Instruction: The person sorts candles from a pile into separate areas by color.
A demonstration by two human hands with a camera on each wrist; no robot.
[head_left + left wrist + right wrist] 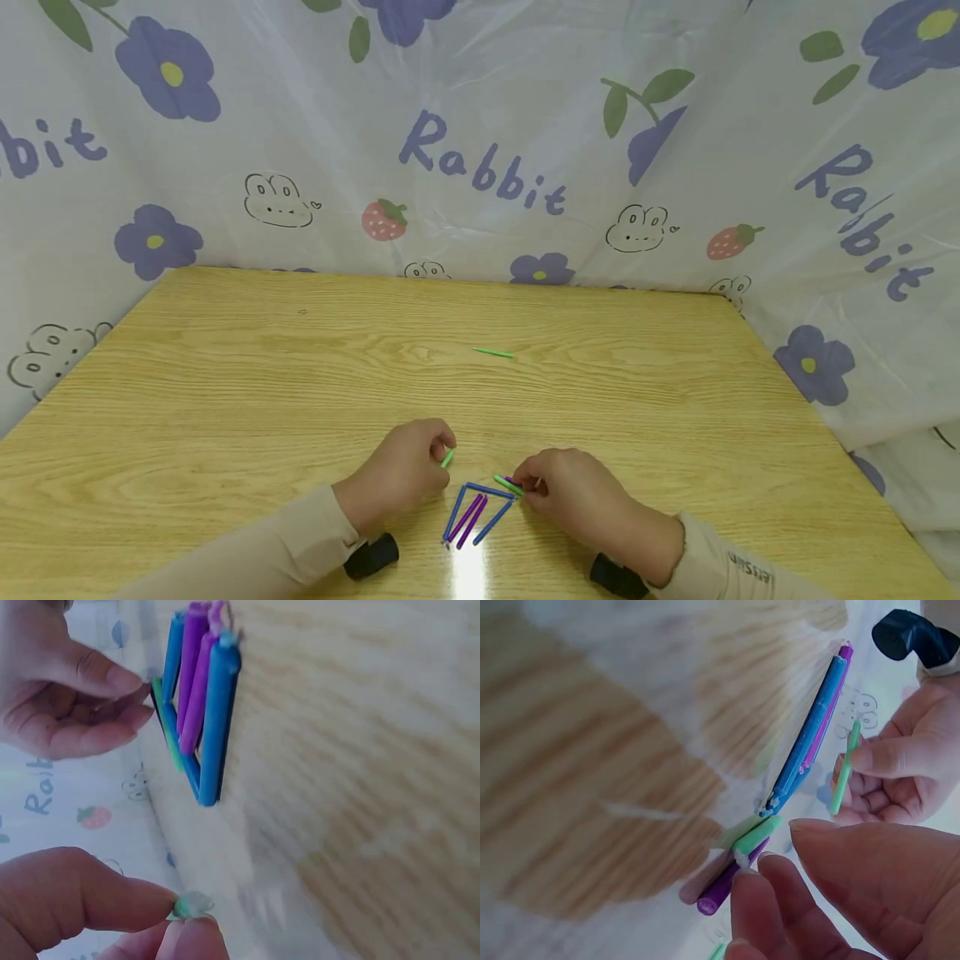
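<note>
My left hand (401, 471) pinches a thin green candle (845, 769) between thumb and fingers, raised left of the arrangement; its pale wick end shows in the left wrist view. Three blue candles (492, 523) lie as an open-bottomed frame around two slanted purple candles (471, 521). At the frame's upper right corner, another green candle (757, 836) lies against a purple candle (724, 889). My right hand (577, 496) is right beside these two, its fingertips at the green candle's wick end, with a gap between thumb and fingers.
A further green candle (493, 352) lies farther back on the wooden table (225, 375). Behind the table hangs a patterned sheet (480, 100) with rabbits and flowers. Black wrist devices (371, 557) sit under both wrists, close to the tabletop.
</note>
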